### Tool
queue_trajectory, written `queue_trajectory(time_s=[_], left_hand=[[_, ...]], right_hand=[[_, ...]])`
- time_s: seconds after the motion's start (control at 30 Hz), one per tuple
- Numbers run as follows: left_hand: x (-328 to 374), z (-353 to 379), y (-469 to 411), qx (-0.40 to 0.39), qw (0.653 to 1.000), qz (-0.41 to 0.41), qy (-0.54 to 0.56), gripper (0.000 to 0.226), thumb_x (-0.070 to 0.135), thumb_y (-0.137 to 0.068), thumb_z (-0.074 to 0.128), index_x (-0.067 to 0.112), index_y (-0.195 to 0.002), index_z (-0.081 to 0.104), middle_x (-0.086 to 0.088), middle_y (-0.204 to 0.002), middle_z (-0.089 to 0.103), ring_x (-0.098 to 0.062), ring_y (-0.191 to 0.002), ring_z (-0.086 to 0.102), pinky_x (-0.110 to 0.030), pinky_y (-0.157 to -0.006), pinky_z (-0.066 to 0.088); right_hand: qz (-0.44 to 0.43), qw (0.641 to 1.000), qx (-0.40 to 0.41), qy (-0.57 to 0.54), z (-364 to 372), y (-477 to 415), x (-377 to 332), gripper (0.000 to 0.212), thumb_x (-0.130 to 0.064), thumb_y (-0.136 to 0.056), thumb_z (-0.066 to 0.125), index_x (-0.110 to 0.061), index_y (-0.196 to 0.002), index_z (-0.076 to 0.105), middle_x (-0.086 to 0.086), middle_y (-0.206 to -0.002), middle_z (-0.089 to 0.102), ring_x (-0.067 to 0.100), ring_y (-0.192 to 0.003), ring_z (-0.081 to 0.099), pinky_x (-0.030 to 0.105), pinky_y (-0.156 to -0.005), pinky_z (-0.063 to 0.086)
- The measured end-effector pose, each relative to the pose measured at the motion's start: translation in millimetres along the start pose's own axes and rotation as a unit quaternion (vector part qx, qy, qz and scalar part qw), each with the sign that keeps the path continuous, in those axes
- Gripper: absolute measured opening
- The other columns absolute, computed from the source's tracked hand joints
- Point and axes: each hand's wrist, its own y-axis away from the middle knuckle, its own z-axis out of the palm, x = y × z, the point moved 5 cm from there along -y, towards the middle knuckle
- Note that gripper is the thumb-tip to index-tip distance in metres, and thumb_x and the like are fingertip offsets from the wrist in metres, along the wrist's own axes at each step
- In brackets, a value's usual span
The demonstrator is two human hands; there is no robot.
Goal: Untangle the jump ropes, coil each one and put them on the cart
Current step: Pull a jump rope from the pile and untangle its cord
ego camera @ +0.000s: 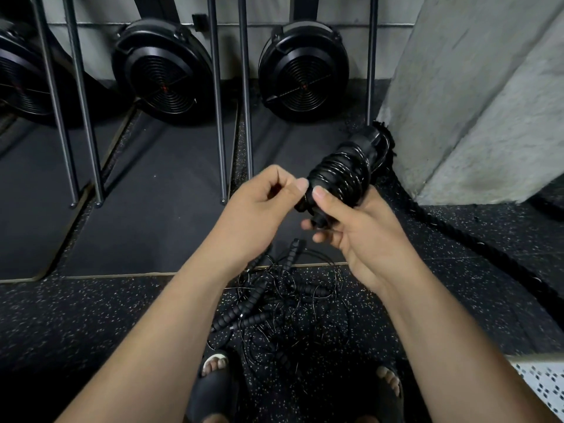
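Note:
My right hand (357, 227) grips a black jump rope bundle (345, 169), its thin cable wound around the paired handles, held up at chest height. My left hand (262, 206) is at the bundle's near end, thumb and forefinger pinching the cable's loose end. On the floor below my hands lies a tangled pile of jump ropes (283, 306), thin black cables looped over several ribbed foam handles. No cart is in view.
Rowing machine flywheels (161, 68) and metal legs (216, 117) stand along the far wall on black mats. A concrete pillar (476, 96) rises at right with a thick battle rope (457, 236) on the speckled floor. My sandalled feet (213, 383) stand beside the pile.

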Motion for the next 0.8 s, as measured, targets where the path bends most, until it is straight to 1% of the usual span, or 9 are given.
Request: queue_trajectory(time_s=[0.1,0.17,0.27,0.43,0.53,0.6,0.67,0.73,0.8], left_hand=[[0,-4,0,-0.011,1.0,0.0,0.001,0.025,0.04,-0.101,0.071,0.016,-0.099,0.064,0.014,-0.083,0.065,-0.002,-0.078,0.058,-0.021,-0.078,0.044],[-3,-5,2,-0.015,0.999,-0.018,-0.029,0.026,0.046,-0.1,0.07,0.021,-0.102,0.065,0.012,-0.088,0.074,-0.002,-0.078,0.067,-0.024,-0.078,0.049],[-7,-3,7,-0.002,0.993,-0.046,-0.11,0.029,0.062,-0.101,0.058,0.034,-0.106,0.063,0.014,-0.095,0.077,-0.005,-0.085,0.07,-0.036,-0.082,0.055],[-5,1,9,0.027,0.983,-0.063,-0.168,0.046,0.069,-0.103,0.042,0.027,-0.112,0.058,0.006,-0.093,0.074,-0.007,-0.086,0.068,-0.028,-0.072,0.048],[-7,-2,8,0.04,0.982,-0.077,-0.168,0.057,0.077,-0.098,0.034,0.027,-0.115,0.056,0.003,-0.09,0.073,-0.008,-0.085,0.068,-0.03,-0.074,0.05],[-10,-1,9,0.031,0.982,-0.105,-0.153,0.066,0.087,-0.092,0.031,0.03,-0.112,0.057,0.004,-0.095,0.074,-0.009,-0.09,0.069,-0.036,-0.084,0.054],[-11,0,9,0.021,0.982,-0.138,-0.126,0.072,0.093,-0.088,0.029,0.036,-0.114,0.064,0.01,-0.104,0.076,-0.007,-0.1,0.069,-0.037,-0.094,0.053],[-10,-4,10,0.031,0.981,-0.157,-0.111,0.077,0.096,-0.085,0.031,0.037,-0.109,0.073,0.013,-0.102,0.078,-0.003,-0.099,0.071,-0.031,-0.093,0.052],[-10,-9,9,0.04,0.982,-0.168,-0.075,0.08,0.099,-0.081,0.039,0.033,-0.101,0.079,0.013,-0.095,0.081,-0.005,-0.094,0.075,-0.034,-0.094,0.055]], right_hand=[[0.019,1.0,-0.013,0.0,0,0,-1,0.048,-0.019,-0.096,0.078,-0.005,-0.135,0.055,0.012,-0.105,0.081,0.028,-0.08,0.077,0.026,-0.055,0.056],[0.022,1.0,-0.013,0.015,-1,1,-1,0.049,-0.022,-0.096,0.079,-0.004,-0.135,0.055,0.013,-0.106,0.081,0.027,-0.079,0.077,0.027,-0.054,0.056],[0.025,0.999,-0.013,0.035,2,0,1,0.043,-0.023,-0.096,0.079,-0.005,-0.131,0.059,0.015,-0.106,0.08,0.028,-0.078,0.076,0.026,-0.052,0.055],[0.034,0.996,-0.035,0.078,9,6,5,0.021,-0.02,-0.097,0.078,-0.015,-0.114,0.066,0.013,-0.103,0.081,0.027,-0.072,0.076,0.026,-0.048,0.054],[0.051,0.991,-0.075,0.094,14,9,8,0.026,-0.017,-0.097,0.078,-0.01,-0.118,0.063,0.014,-0.103,0.081,0.025,-0.069,0.073,0.026,-0.049,0.053],[0.048,0.985,-0.072,0.148,14,8,12,0.036,-0.016,-0.095,0.082,-0.009,-0.121,0.058,0.017,-0.105,0.08,0.026,-0.067,0.073,0.028,-0.048,0.052],[0.019,0.969,-0.072,0.236,14,7,14,0.039,-0.018,-0.09,0.087,-0.014,-0.116,0.058,0.013,-0.101,0.078,0.027,-0.065,0.075,0.03,-0.048,0.051],[-0.005,0.949,-0.077,0.307,15,8,13,0.04,-0.023,-0.086,0.091,-0.023,-0.113,0.061,0.005,-0.095,0.077,0.027,-0.064,0.077,0.031,-0.049,0.052],[-0.017,0.932,-0.08,0.354,15,10,9,0.042,-0.025,-0.083,0.093,-0.029,-0.112,0.063,0.0,-0.094,0.077,0.024,-0.063,0.077,0.03,-0.049,0.053]])
